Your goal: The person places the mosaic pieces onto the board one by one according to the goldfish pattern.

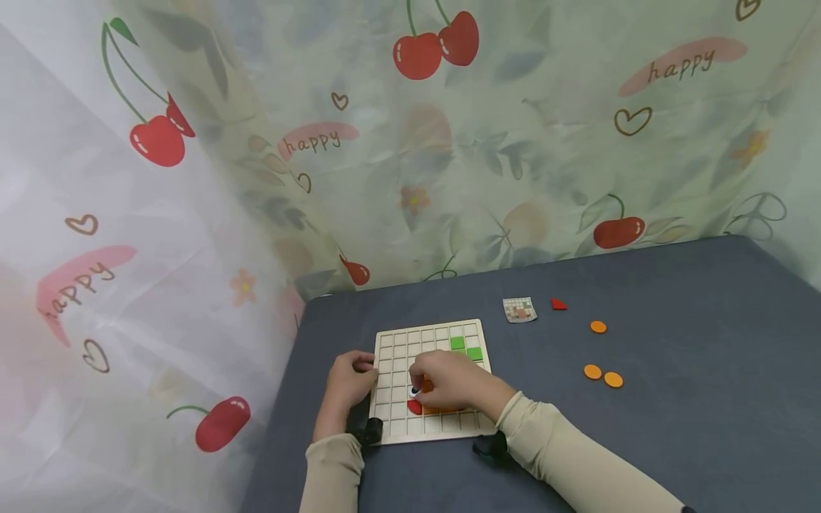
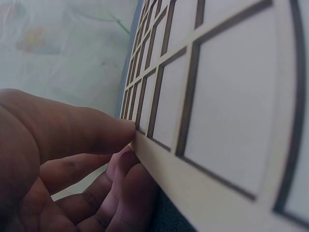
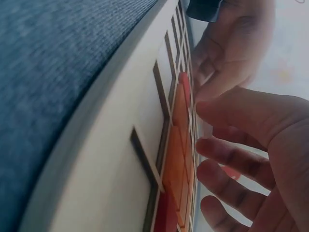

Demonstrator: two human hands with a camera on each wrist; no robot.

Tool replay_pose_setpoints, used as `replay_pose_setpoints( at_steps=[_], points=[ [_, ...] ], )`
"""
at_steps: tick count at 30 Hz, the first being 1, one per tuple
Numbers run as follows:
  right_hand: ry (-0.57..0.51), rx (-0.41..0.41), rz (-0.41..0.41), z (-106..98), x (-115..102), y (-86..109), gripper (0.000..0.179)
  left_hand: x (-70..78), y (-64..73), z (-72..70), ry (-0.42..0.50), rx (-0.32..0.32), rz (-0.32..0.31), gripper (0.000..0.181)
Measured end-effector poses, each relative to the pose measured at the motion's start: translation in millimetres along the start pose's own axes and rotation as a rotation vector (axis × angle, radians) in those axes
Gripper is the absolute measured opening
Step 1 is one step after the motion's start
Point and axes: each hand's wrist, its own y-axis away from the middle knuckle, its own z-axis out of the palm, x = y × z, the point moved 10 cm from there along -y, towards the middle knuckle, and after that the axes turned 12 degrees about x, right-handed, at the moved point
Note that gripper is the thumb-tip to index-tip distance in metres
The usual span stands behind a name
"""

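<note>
A pale wooden grid board (image 1: 393,364) lies on the table. My left hand (image 1: 349,381) grips its left edge, thumb tip on the frame (image 2: 166,166) and the other fingers curled against the side. Over the lower middle of the board, my right hand (image 1: 452,381) pinches a small round white piece with a black spot (image 1: 413,391) between thumb and fingers. Just below that piece, a red piece (image 1: 414,407) sits in a cell, with orange pieces (image 3: 176,150) in the cells beside it, partly hidden by the right hand. Two green squares (image 1: 457,343) fill cells near the top right.
Right of the board, several orange discs (image 1: 593,372) lie on the dark table (image 1: 693,320). A small printed pattern card (image 1: 519,310) and a red quarter-round piece (image 1: 559,304) lie farther back. A printed curtain (image 1: 513,142) hangs behind and at the left.
</note>
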Motion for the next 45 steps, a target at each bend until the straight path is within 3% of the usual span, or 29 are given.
replay_pose_setpoints(
  at_steps=[35,40,45],
  points=[
    [0.072,-0.022,-0.021,5.5,-7.4,-3.6,0.005,-2.0,-0.1,1.8,0.012,0.005,-0.002,0.029],
    [0.057,-0.014,-0.012,-3.7,-6.0,2.2,0.006,-2.0,-0.6,1.6,0.012,0.006,0.003,0.029],
    [0.051,0.021,0.029,-26.8,9.2,15.1,0.011,-1.8,-1.6,1.7,0.011,0.005,0.008,0.030]
  ],
)
